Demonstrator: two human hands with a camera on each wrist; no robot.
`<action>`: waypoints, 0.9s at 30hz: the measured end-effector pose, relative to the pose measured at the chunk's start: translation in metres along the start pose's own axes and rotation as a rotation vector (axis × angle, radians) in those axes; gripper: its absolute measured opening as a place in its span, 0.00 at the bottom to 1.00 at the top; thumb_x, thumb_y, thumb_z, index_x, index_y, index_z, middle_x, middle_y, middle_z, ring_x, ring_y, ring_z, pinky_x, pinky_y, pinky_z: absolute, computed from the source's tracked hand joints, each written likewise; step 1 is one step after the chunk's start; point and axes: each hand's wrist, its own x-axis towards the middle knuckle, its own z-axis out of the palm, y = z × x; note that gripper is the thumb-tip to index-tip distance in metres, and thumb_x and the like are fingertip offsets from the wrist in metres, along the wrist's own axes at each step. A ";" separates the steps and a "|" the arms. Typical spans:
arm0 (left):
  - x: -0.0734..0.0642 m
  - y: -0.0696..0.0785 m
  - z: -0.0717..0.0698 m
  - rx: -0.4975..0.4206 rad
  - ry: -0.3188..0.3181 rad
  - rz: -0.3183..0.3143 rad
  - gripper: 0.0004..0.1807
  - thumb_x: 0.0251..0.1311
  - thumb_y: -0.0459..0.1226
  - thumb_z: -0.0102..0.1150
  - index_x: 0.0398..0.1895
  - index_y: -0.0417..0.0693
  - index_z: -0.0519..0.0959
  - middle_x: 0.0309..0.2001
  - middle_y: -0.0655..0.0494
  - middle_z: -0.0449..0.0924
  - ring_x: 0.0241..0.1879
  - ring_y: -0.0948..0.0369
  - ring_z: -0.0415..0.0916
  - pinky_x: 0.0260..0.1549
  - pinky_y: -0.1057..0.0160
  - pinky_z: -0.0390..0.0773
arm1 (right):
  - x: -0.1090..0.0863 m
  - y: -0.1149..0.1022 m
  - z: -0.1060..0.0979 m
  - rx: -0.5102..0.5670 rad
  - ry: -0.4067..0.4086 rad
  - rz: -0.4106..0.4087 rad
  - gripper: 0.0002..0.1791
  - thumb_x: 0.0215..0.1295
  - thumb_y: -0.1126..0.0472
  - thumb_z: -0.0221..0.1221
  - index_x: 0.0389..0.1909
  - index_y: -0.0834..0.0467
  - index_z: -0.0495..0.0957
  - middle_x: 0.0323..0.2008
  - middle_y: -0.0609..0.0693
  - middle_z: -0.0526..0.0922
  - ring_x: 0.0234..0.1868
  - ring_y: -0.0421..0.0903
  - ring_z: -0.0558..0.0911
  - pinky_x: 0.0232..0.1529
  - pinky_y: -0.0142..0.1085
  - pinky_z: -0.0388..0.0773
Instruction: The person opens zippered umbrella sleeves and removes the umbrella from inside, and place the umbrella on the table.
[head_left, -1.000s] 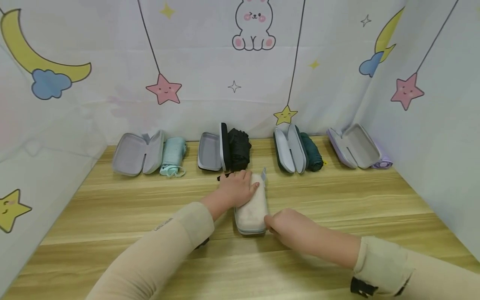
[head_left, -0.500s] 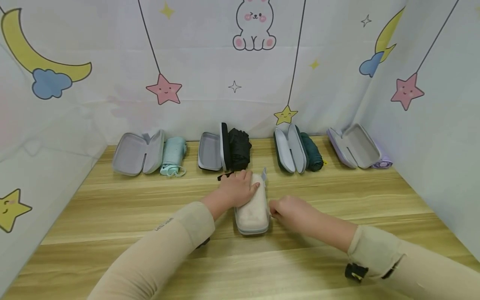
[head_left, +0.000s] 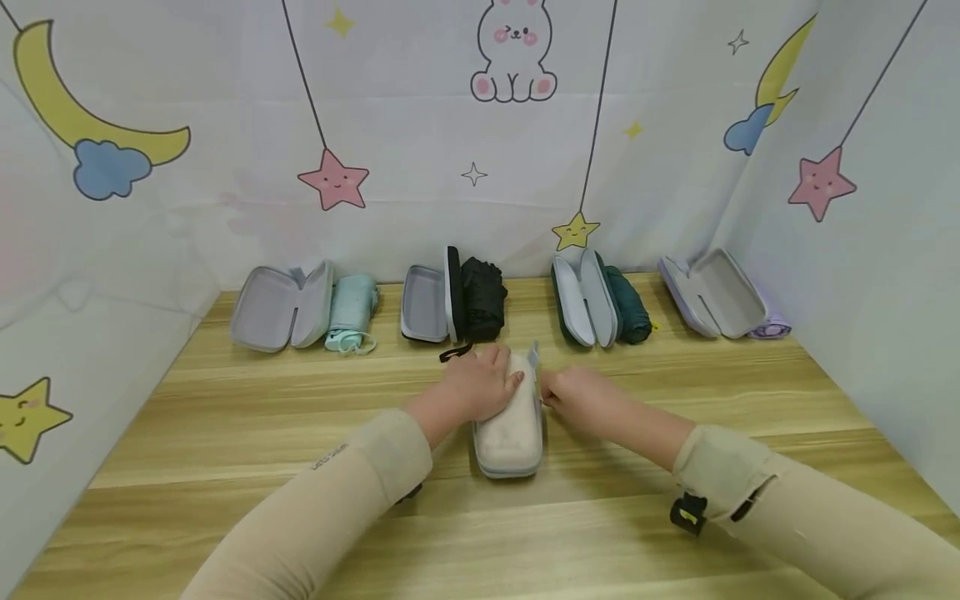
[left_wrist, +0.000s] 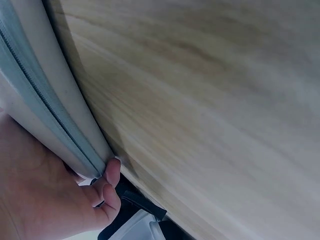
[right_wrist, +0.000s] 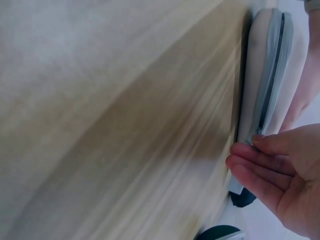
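A beige hard-shell zip case [head_left: 512, 446] lies lengthwise on the wooden table, a grey zip band round its side. My left hand [head_left: 480, 387] grips its far half from above, and in the left wrist view the fingertips curl at the far end. At the case's right side, my right hand [head_left: 588, 400] pinches the zipper pull [right_wrist: 258, 135] between thumb and index finger. Along the zip a dark slit shows on the near side of the pull. On the left side, the zip teeth [left_wrist: 37, 90] appear closed. A pale tab [head_left: 533, 354] stands up at the far right corner.
Along the back stand open cases: light teal [head_left: 258, 308], black [head_left: 423, 304], dark green [head_left: 573, 300] and lilac [head_left: 727, 287]. Beside them lie folded umbrellas: mint [head_left: 352, 308], black [head_left: 483, 296], dark green [head_left: 627, 304] and lilac [head_left: 771, 325]. Curtain walls [head_left: 405, 125] surround the table.
My right hand has slid away from me along the case's right side, from the near corner toward the far end. The left hand has stayed on the case.
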 end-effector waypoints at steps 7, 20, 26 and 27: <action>0.000 0.000 0.002 -0.051 -0.006 -0.003 0.36 0.75 0.58 0.24 0.77 0.46 0.50 0.73 0.50 0.55 0.63 0.44 0.65 0.59 0.43 0.64 | 0.010 0.009 0.000 -0.009 0.013 -0.002 0.10 0.61 0.70 0.63 0.23 0.56 0.75 0.22 0.46 0.79 0.24 0.42 0.79 0.27 0.35 0.75; -0.002 0.000 0.003 -0.075 -0.029 0.000 0.36 0.75 0.57 0.24 0.76 0.46 0.50 0.72 0.49 0.55 0.62 0.43 0.66 0.60 0.42 0.63 | 0.013 0.003 0.002 -0.062 0.049 0.058 0.07 0.60 0.68 0.64 0.25 0.57 0.78 0.23 0.47 0.81 0.25 0.45 0.80 0.28 0.38 0.77; -0.004 0.001 0.002 -0.073 -0.033 0.008 0.36 0.75 0.58 0.23 0.76 0.45 0.50 0.72 0.49 0.55 0.62 0.43 0.66 0.59 0.42 0.64 | 0.002 -0.023 -0.010 -0.120 0.059 0.091 0.04 0.60 0.60 0.67 0.33 0.56 0.83 0.30 0.46 0.83 0.29 0.43 0.81 0.29 0.37 0.78; -0.004 0.001 0.002 -0.074 -0.032 0.006 0.36 0.75 0.58 0.23 0.76 0.45 0.50 0.72 0.49 0.55 0.61 0.43 0.67 0.59 0.42 0.64 | -0.001 -0.028 -0.013 -0.128 0.071 0.069 0.05 0.60 0.58 0.68 0.34 0.55 0.83 0.31 0.45 0.83 0.29 0.43 0.81 0.28 0.36 0.77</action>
